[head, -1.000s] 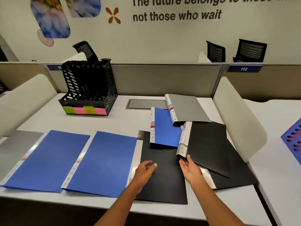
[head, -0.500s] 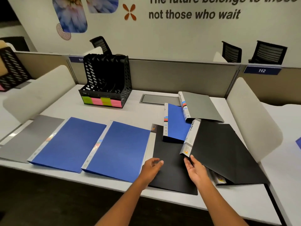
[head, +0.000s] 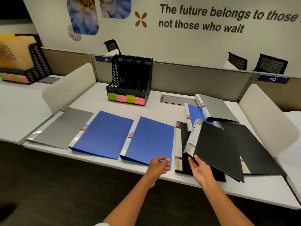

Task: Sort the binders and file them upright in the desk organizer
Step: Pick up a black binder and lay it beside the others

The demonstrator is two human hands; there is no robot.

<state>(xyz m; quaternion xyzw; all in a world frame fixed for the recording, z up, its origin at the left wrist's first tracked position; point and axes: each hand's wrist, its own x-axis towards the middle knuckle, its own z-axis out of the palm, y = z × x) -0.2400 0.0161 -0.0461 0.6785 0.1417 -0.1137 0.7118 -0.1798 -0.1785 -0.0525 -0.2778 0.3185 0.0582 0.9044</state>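
Several binders lie on the white desk. A grey binder (head: pixel 63 128) and two blue binders (head: pixel 105 136) (head: pixel 149 141) lie flat in a row at the left. My right hand (head: pixel 201 168) grips the near spine corner of a black binder (head: pixel 215 147), which is tilted up over another black binder (head: pixel 183 144) lying flat. A third black binder (head: pixel 259 152) lies further right. Behind them are a small blue binder (head: pixel 194 115) and a grey binder (head: pixel 215 108). My left hand (head: pixel 158 164) hovers with fingers apart over the blue binder's near corner. The black desk organizer (head: pixel 130 80) stands empty at the back.
White curved dividers (head: pixel 68 85) (head: pixel 267 121) flank the desk. A grey cable hatch (head: pixel 177 100) sits behind the binders. On the neighbouring desk at the left, another organizer (head: pixel 32 69) holds yellow folders. Office chairs (head: pixel 270 64) stand beyond the partition.
My right hand has lifted the black binder's spine end and pulled it nearer. The left hand has drifted left off the flat black binder. The view has shifted, showing more of the left desk.
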